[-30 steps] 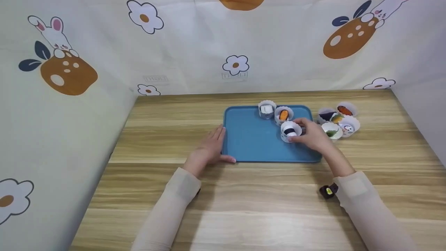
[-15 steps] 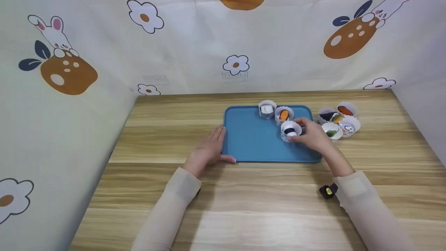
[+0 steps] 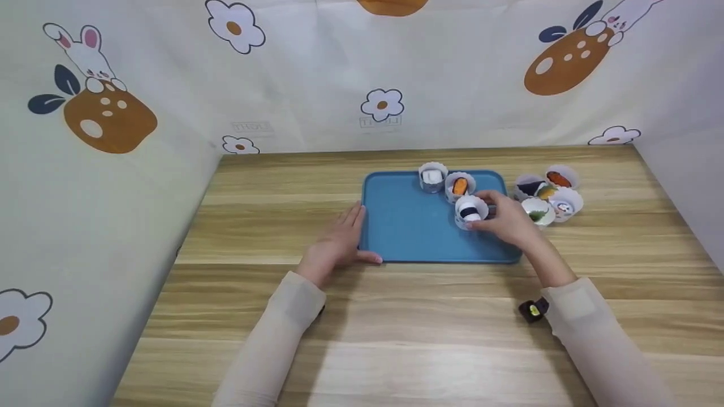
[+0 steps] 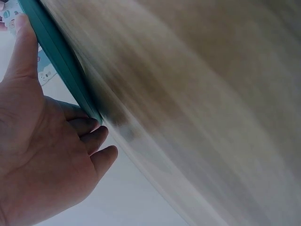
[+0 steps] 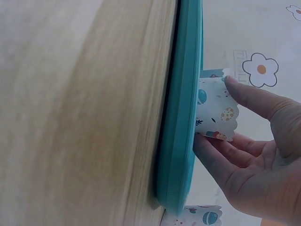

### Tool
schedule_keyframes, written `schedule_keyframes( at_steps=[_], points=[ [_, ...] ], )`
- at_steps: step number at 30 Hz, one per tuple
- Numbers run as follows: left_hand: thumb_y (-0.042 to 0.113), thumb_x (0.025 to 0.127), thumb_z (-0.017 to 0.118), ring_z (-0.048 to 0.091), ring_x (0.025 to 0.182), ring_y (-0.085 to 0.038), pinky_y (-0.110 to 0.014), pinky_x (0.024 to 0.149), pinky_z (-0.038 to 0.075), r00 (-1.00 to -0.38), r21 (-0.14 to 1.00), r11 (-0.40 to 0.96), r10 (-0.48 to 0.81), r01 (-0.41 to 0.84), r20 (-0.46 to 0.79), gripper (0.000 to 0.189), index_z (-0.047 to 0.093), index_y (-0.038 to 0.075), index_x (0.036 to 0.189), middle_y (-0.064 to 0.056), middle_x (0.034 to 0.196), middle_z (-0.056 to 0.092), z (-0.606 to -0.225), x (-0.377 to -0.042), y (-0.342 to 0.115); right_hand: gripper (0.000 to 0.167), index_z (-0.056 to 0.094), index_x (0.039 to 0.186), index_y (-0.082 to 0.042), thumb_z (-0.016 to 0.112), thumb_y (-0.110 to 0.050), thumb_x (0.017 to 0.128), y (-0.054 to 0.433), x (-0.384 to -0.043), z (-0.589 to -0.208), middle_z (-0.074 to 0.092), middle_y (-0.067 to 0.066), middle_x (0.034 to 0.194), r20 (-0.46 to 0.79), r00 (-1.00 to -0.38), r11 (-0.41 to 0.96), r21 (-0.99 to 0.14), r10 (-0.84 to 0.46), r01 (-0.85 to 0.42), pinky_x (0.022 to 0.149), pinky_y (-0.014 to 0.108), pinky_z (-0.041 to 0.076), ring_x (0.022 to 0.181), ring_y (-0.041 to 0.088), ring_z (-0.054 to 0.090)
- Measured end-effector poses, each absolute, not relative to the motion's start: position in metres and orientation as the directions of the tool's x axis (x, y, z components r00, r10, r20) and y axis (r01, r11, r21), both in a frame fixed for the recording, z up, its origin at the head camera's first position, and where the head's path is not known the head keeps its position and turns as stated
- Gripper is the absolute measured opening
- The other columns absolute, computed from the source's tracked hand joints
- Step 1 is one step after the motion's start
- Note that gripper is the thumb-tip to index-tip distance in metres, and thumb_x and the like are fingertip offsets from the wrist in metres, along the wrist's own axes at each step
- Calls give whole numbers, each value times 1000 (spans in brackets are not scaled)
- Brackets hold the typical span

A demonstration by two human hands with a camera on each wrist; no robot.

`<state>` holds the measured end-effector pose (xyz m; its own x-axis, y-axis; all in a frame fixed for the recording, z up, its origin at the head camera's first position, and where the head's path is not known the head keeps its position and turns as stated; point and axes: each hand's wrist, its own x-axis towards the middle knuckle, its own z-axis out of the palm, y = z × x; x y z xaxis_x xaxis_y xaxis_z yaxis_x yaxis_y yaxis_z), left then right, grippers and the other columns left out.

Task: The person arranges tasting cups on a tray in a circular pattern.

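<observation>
A blue rectangular tray [image 3: 407,232] lies on the wooden table. My left hand [image 3: 335,242] rests along its left edge, fingers extended, the thumb at the near-left corner. Over the right part of the tray, my right hand [image 3: 507,221] pinches a white paper baking cup [image 5: 215,106] between thumb and fingers. Inside that cup sits a white sushi-like piece with a black band [image 3: 469,212]. Directly behind it on the tray stands a cup with an orange piece [image 3: 460,186]. Another cup, holding a white piece [image 3: 432,177], stands at the tray's back edge.
Right of the tray, several more cups cluster, among them one with a red piece [image 3: 559,179] and one with a green leaf shape [image 3: 537,215]. Patterned cloth walls [image 3: 311,79] border the table [image 3: 407,339] at the back and sides.
</observation>
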<state>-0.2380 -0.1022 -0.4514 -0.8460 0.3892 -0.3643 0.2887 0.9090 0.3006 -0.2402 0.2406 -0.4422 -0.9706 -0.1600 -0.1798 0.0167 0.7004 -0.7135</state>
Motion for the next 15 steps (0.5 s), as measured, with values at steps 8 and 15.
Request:
schedule_keyframes(
  at_steps=[8,15],
  points=[
    [65,81,69,2,157,-29,-42,129,9,-844,290,909,394,299,-364,122,-1,4,160,-13,169,-4,-453,-239,-103,71,39,146,3,75,-18,89,243,-240,-438,45,27,149,-182,-970,677,-735,-164,23,112,57,41,136,45,47],
    [66,80,70,2,158,-29,-43,129,10,-842,282,909,397,307,-364,123,0,4,160,-12,170,-5,-454,-240,-102,68,39,145,8,73,-12,90,246,-236,-434,49,32,143,-122,-975,656,-754,-186,-31,109,56,44,132,47,51]
  ],
)
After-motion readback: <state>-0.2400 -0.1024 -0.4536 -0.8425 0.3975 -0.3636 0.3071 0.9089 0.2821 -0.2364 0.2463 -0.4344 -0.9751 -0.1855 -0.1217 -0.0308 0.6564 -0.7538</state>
